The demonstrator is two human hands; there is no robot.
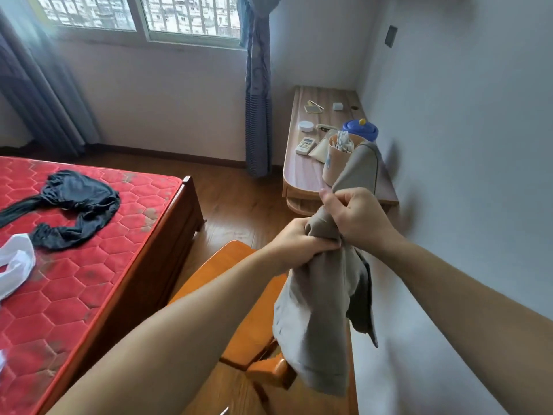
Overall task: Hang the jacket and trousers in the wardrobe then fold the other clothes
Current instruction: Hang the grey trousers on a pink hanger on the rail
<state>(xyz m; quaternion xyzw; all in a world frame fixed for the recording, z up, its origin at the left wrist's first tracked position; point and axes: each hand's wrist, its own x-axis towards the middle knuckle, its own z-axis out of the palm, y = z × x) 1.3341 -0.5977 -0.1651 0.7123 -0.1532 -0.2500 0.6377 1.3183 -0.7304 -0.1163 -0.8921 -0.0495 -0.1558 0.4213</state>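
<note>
A grey-beige garment (317, 319) hangs in the air in front of me, over an orange wooden chair (239, 295). My left hand (302, 244) grips a bunched part of it from the left. My right hand (353, 214) grips the cloth just above, and a stiff fold of the garment sticks up past it. On the red mattress (89, 265) at the left lie a dark blue-black garment (74, 202) and a white garment (15, 268), partly cut off by the frame edge. No wardrobe is in view.
A wooden desk (302, 169) stands against the right wall with a beige cup, a blue-lidded jar (360, 130), a remote and small items. Curtains hang at the window. Wood floor (239, 199) lies between bed, chair and desk.
</note>
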